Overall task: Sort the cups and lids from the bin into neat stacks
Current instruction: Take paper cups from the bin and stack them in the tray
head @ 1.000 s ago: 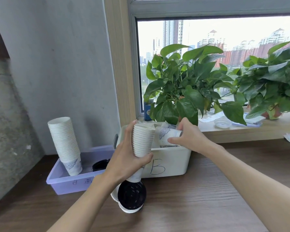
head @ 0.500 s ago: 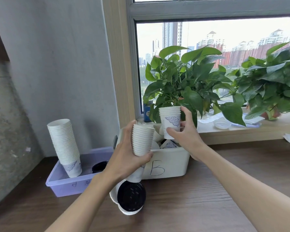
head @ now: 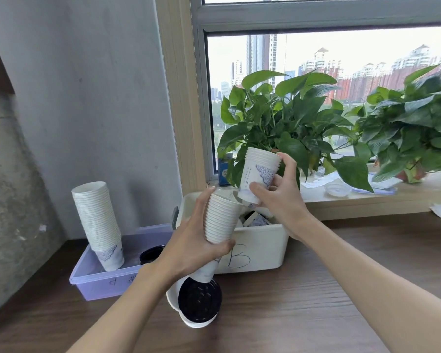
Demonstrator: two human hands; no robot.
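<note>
From the bin [head: 260, 250], bare tabletop [head: 354, 289] lies open from 3 to 5 o'clock. At 7 the lids [head: 199, 301] stand close by. At 9 the tray [head: 107, 284] with its tall stack [head: 97, 225] sits alongside. At 12 the plant [head: 278, 123] spreads leaves just behind.

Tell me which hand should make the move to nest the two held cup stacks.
Right. The right hand holds the short stack upright, its base just at the open mouth of the tilted long stack. The left hand only needs to hold that one steady.
</note>
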